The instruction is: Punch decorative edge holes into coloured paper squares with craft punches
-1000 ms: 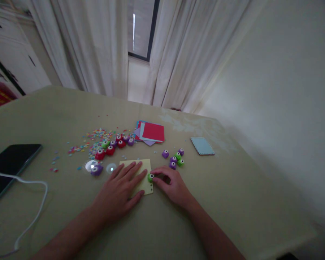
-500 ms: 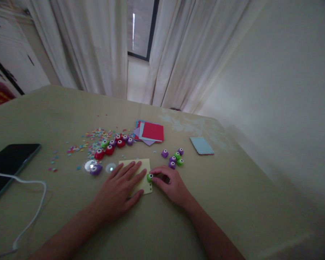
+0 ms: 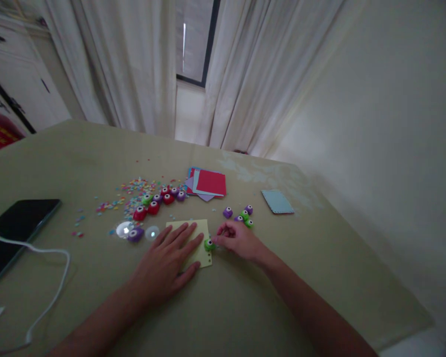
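My left hand (image 3: 171,258) lies flat with fingers spread on a pale yellow square of paper (image 3: 205,228), pressing it to the table. Small punched holes run down the paper's right edge. On that edge sits a small green paper punch (image 3: 208,245) with an eye-like button. My right hand (image 3: 236,240) is beside the punch, thumb and index finger closed in a pinch at its right side; the exact contact is partly hidden. Just behind the right hand are several purple and green punches (image 3: 244,215), the nearest partly covered by it.
Several red, purple and green punches (image 3: 153,208) sit among colourful paper bits (image 3: 137,186). A purple punch (image 3: 136,234) lies by two clear round discs (image 3: 152,233). Farther back is a stack of coloured paper (image 3: 211,183); right, a light-blue square (image 3: 277,202). Left, a tablet (image 3: 18,228) and white cable (image 3: 65,258).
My right fingers have drawn back slightly to the right and up from the green punch, which now shows more. The left hand stays flat on the paper. The view has shifted a little.
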`<state>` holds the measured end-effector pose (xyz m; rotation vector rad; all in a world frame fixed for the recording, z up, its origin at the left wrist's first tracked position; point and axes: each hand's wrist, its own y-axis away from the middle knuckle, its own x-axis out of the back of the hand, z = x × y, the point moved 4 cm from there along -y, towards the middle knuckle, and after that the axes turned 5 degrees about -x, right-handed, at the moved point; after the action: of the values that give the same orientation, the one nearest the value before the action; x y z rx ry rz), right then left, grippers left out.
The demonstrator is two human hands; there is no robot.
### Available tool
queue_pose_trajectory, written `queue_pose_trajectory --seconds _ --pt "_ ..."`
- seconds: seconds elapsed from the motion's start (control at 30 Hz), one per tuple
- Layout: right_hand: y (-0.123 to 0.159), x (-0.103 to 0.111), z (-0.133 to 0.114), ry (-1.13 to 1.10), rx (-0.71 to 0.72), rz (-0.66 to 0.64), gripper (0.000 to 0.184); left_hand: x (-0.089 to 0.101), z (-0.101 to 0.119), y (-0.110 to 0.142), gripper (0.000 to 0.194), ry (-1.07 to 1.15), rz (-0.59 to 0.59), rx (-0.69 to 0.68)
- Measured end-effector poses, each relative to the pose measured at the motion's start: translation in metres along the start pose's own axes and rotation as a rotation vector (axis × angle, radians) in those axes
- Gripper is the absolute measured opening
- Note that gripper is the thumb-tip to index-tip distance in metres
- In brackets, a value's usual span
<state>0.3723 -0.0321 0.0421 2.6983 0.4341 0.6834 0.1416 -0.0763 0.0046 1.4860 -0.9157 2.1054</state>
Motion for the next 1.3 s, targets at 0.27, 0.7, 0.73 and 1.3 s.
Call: queue_pose_trajectory --seconds 0.27,0.7,0.73,1.3 --pt "-0.010 0.001 -0.024 0.213 -0.207 -0.144 0.053 -0.001 0.001 -0.001 0.060 0.010 0.003 0.000" --pt "-0.023 0.003 -0.042 0.518 -0.256 -0.245 0.047 0.000 0.003 -0.002 0.060 0.023 0.032 0.011" --pt "-0.025 0.004 -0.044 0.527 -0.253 -0.264 0.046 0.000 0.003 -0.002 0.061 0.020 0.029 0.005" --pt "-0.033 0.000 -0.055 0.722 -0.160 -0.321 0.036 -0.001 -0.002 -0.007 0.063 0.009 0.003 -0.009"
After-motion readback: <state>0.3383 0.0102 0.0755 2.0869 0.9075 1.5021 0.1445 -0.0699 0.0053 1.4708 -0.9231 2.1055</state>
